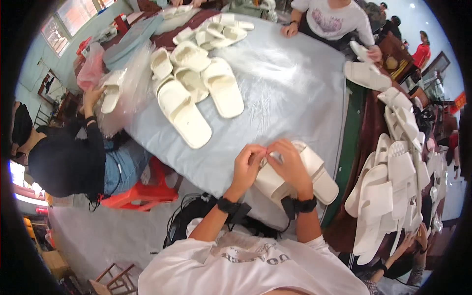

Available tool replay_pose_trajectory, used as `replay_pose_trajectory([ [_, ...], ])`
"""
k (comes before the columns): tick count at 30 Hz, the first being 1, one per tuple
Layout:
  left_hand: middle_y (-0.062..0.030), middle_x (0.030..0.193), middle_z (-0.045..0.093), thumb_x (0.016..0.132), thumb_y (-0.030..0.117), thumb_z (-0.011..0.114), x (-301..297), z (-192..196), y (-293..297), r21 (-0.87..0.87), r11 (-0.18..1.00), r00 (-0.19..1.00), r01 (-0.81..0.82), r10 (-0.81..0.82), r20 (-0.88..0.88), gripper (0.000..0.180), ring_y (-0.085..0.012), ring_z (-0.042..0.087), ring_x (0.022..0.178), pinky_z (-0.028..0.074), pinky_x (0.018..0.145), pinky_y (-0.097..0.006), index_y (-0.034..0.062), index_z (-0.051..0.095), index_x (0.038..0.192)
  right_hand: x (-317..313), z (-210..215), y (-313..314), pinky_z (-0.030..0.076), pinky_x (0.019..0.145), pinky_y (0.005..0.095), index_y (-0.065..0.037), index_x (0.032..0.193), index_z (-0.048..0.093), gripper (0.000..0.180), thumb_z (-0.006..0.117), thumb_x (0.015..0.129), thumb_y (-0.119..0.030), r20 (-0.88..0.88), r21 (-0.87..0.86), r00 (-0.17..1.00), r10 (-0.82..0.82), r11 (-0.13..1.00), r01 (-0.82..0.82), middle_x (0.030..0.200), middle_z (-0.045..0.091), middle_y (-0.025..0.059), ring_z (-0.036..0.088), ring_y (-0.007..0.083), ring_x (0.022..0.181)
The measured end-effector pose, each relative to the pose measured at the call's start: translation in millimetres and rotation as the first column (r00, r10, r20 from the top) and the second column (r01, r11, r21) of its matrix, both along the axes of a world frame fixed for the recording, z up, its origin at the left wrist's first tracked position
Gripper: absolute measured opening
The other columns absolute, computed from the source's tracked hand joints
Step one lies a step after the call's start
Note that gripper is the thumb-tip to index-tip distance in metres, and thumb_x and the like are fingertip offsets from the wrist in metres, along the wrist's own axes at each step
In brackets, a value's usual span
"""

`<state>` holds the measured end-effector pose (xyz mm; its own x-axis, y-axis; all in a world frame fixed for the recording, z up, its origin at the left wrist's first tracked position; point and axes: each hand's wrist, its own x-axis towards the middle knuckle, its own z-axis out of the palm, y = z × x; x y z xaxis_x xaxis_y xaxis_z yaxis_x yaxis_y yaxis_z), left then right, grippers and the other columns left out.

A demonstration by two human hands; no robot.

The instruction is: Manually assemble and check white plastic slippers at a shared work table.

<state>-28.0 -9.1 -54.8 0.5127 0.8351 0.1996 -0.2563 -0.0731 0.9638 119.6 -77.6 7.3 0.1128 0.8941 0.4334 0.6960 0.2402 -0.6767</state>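
Over the near edge of the table, my left hand (248,162) and my right hand (289,161) meet with thumbs and fingertips pinched together. Whatever lies between the fingertips is too small to make out. Just beneath my right hand is a pair of cream slide slippers, one slipper (324,184) pointing to the lower right, the other slipper (272,183) partly hidden by my wrist. Farther off to the left, a group of cream slippers (189,120) lies on the grey-covered table (290,115), some overlapping.
Clear plastic film (265,61) covers part of the tabletop. On the right, white slippers (376,196) are piled on a dark red surface. A person in black (69,162) handles a bagged slipper at left, near a red stool (147,191). Another person (339,22) stands across, holding slippers.
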Motion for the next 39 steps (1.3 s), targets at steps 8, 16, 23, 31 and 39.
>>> replay_pose_trajectory([
  [8, -0.0048, 0.101, 0.067, 0.099, 0.009, 0.064, -4, -16, -3, -0.076, 0.994, 0.992, -0.079, 0.086, 0.093, 0.013, -0.0106, 0.062, 0.093, 0.050, 0.083, -0.026, -0.0014, 0.066, 0.106, -27, 51, -69, 0.051, 0.074, 0.0368, 0.000, 0.102, 0.067, 0.014, 0.070, 0.090, -0.007, -0.061, -0.039, 0.906, -0.419, 0.908, 0.417, 0.090, 0.068, 0.0153, 0.066, 0.0304, 0.081],
  [16, -0.0086, 0.100, 0.070, 0.096, 0.011, 0.067, -7, 6, -1, 0.162, 0.987, 0.998, 0.024, -0.014, -0.059, 0.012, -0.0162, 0.066, 0.092, 0.052, 0.083, -0.029, 0.0006, 0.069, 0.102, -39, 20, -110, 0.056, 0.059, 0.0283, 0.000, 0.147, 0.033, 0.058, 0.062, 0.101, -0.018, -0.542, -0.485, 0.596, -0.593, 0.800, 0.354, 0.091, 0.072, 0.0155, 0.071, 0.0187, 0.071],
  [23, -0.0082, 0.099, 0.070, 0.096, 0.012, 0.067, -8, 7, -4, 0.168, 0.986, 0.996, 0.007, 0.007, -0.084, 0.013, -0.0178, 0.066, 0.088, 0.051, 0.080, -0.029, 0.0012, 0.070, 0.103, -51, -11, -99, 0.056, 0.060, 0.0276, -0.004, 0.155, -0.005, 0.087, 0.061, 0.101, -0.019, -0.735, -0.467, 0.353, -0.579, 0.810, 0.355, 0.102, 0.071, 0.0169, 0.071, 0.0214, 0.071],
  [31, -0.0062, 0.092, 0.067, 0.097, 0.015, 0.066, -11, 5, -3, 0.200, 0.979, 0.990, 0.023, 0.006, -0.141, 0.013, -0.0158, 0.059, 0.077, 0.047, 0.068, -0.029, 0.0029, 0.070, 0.102, -32, -5, -144, 0.050, 0.052, 0.0256, -0.006, 0.150, 0.032, 0.060, 0.061, 0.101, -0.026, -0.355, -0.443, 0.512, -0.782, 0.623, 0.645, 0.102, 0.069, 0.0135, 0.066, 0.0160, 0.065],
  [39, -0.0056, 0.093, 0.066, 0.097, 0.016, 0.066, -16, 12, -2, 0.190, 0.979, 0.980, 0.068, -0.030, -0.198, 0.014, -0.0161, 0.061, 0.081, 0.048, 0.070, -0.029, 0.0028, 0.069, 0.103, -36, -6, -133, 0.055, 0.058, 0.0314, -0.009, 0.155, 0.028, 0.064, 0.058, 0.103, -0.032, -0.740, -0.514, 0.355, -0.571, 0.821, 0.249, 0.113, 0.062, 0.0130, 0.069, 0.0201, 0.075],
])
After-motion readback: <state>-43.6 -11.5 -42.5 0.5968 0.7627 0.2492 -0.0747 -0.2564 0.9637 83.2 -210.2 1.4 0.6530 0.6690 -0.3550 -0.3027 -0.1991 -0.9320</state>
